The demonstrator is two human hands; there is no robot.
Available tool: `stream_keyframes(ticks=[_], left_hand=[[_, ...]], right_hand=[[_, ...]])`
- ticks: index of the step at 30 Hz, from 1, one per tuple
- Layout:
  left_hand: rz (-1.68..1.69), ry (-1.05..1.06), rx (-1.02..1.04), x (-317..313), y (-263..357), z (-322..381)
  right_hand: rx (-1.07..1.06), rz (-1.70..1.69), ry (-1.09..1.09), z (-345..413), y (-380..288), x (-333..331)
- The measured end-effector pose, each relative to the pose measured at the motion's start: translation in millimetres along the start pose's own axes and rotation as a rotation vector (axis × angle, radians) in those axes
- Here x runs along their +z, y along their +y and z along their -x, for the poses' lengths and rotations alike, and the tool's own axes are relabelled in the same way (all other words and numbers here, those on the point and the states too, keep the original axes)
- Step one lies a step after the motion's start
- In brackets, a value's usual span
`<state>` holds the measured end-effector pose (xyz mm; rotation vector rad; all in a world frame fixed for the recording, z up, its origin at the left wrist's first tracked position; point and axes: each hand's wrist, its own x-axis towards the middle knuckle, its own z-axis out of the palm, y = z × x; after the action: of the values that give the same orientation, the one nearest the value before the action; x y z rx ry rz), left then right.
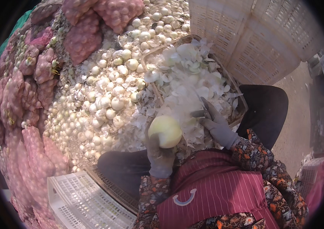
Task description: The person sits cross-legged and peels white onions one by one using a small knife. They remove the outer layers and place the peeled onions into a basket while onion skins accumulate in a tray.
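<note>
My left hand (161, 160), in a pale glove, holds a large peeled onion (166, 130) from below, above my lap. To its right my gloved right hand (219, 127) grips a small knife by its dark handle (197, 113); the blade is partly hidden and blurred. The onion and the knife are apart. Just beyond both hands sits a crate (238, 98) heaped with onion skins and peel (192, 65). Thin pale skins lie beneath the knife hand too.
Loose white onions (117, 103) spread over the ground ahead and to the left. Full pink mesh sacks (83, 37) are piled at the left. A tall white plastic crate (245, 37) stands at the upper right, and another white crate (90, 200) lies by my left leg (124, 163).
</note>
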<state>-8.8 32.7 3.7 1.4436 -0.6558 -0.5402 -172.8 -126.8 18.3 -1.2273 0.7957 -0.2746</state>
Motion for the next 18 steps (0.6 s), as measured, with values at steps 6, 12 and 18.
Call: stream_keyframes(ticks=[6,12,18], left_hand=[[0.618,-0.014,-0.346,5,4,-6],[-0.687,-0.257,0.561,3,3,-15],[0.144,-0.125,-0.207,11,13,-5]], right_hand=[[-0.28,0.336,-0.083,4,-5,3],[-0.483,0.777,-0.181,21,-16,19],[-0.444,0.76,-0.105,18,-14,21]])
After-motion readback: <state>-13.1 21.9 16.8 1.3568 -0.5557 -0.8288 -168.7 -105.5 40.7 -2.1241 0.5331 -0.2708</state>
